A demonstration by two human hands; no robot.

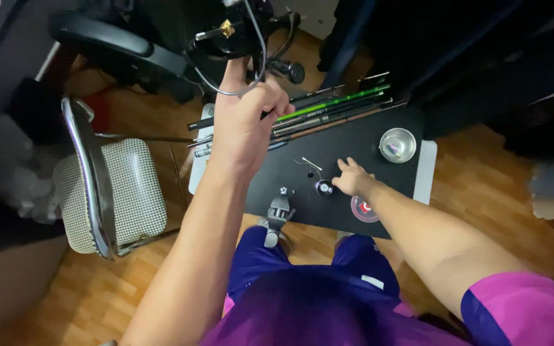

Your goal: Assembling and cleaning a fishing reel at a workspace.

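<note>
Reaching at centre frame, the right hand (352, 179) touches a small round silver part (324, 187) on the black tabletop (347, 144), grip open. Farther up, the left hand (245, 122) grips a black spinning fishing reel (235, 32), apparently partly dismantled.

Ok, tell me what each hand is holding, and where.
Left hand grips a black fishing reel by its stem, raised. Right hand holds nothing; fingertips touch a small round part.
</note>
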